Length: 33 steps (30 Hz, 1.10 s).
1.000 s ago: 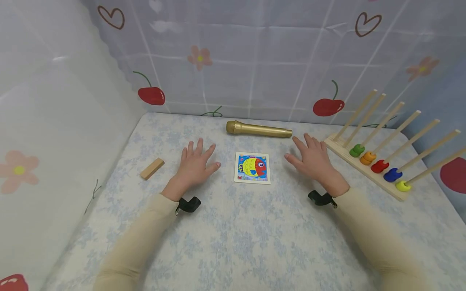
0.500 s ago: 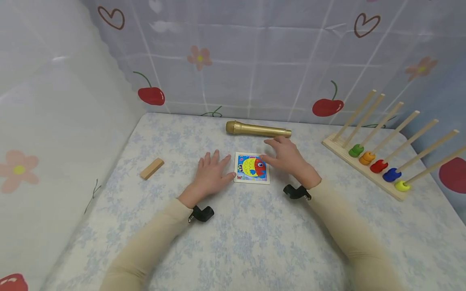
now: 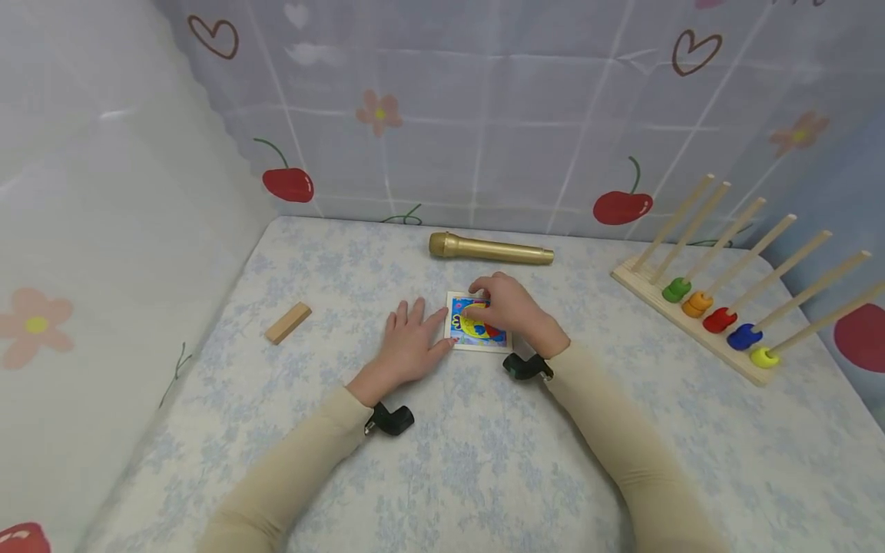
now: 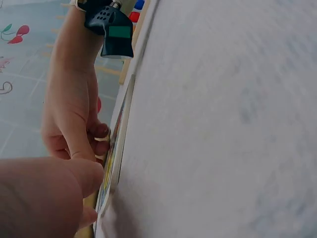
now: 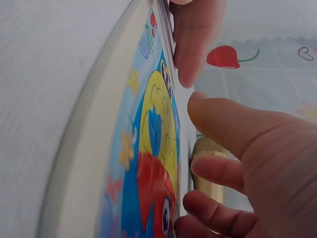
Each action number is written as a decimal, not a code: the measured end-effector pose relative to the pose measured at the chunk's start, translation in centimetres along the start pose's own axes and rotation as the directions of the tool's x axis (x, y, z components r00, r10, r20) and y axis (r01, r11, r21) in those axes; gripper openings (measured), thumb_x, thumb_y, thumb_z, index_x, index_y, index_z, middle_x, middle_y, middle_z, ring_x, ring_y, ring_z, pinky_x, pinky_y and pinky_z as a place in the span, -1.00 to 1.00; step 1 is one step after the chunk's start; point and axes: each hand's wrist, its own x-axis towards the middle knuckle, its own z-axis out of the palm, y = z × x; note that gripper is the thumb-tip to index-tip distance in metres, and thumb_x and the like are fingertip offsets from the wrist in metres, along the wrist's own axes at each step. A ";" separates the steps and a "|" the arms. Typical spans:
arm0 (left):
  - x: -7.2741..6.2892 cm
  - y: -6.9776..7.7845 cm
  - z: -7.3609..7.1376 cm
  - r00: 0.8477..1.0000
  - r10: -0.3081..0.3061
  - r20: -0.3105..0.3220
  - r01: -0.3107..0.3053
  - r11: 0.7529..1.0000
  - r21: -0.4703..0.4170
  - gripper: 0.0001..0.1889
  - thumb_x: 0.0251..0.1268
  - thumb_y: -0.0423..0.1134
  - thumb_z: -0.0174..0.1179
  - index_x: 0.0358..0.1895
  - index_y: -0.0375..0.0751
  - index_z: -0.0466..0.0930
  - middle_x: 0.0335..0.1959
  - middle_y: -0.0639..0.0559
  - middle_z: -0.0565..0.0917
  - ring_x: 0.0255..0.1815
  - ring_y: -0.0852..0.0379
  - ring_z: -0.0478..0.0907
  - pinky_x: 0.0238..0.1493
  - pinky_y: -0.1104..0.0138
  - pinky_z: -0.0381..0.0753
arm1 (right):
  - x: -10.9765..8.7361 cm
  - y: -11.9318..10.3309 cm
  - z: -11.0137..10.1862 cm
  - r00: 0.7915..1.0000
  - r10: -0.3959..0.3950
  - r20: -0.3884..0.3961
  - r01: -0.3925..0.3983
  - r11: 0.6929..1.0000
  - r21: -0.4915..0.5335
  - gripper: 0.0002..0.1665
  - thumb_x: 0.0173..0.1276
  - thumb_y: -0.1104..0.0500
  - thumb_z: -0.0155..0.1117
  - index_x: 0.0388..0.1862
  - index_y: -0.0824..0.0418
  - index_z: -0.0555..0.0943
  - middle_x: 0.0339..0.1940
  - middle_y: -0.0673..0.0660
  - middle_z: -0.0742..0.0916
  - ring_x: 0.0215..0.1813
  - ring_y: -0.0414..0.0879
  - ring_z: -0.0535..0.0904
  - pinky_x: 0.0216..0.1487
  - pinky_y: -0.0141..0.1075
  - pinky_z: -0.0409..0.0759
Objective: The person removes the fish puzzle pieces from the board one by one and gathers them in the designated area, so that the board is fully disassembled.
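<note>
A square fish-picture puzzle board (image 3: 477, 332) with a pale frame lies flat on the table. My left hand (image 3: 408, 346) is at its left edge, fingers straight and spread, with thumb and forefinger at the frame. Over the right part of the board is my right hand (image 3: 513, 306), its fingers bent and hiding some of the fish. In the right wrist view the right thumb and fingers of that hand (image 5: 267, 144) stand apart above the picture (image 5: 158, 129), with nothing between them. The left wrist view shows the board (image 4: 119, 141) edge-on, flat against the cloth.
A gold microphone (image 3: 492, 250) lies behind the board. To the left is a small wooden block (image 3: 288, 322). At the right stands a wooden peg rack (image 3: 648, 286) with upright rods and coloured beads. A patterned curtain (image 3: 484, 115) borders the table's back.
Both hands have moved inward to the board. The left came right to its left edge; the right swept left from beside the rack to above the picture, its fingers bending. The board has stayed put.
</note>
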 end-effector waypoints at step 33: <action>-0.3 -0.5 1.3 0.993 0.037 -0.111 -0.042 0.998 -0.040 -0.41 0.51 0.06 0.07 0.53 0.03 0.38 0.64 -0.40 0.07 0.66 -0.49 -0.19 0.59 -0.30 -0.12 | 2.4 -1.1 0.3 0.981 0.131 0.141 -0.124 0.991 -0.056 -0.57 0.29 -0.02 0.49 -0.02 0.21 0.61 -0.09 0.21 0.71 -0.20 0.02 0.60 -0.11 -0.19 0.60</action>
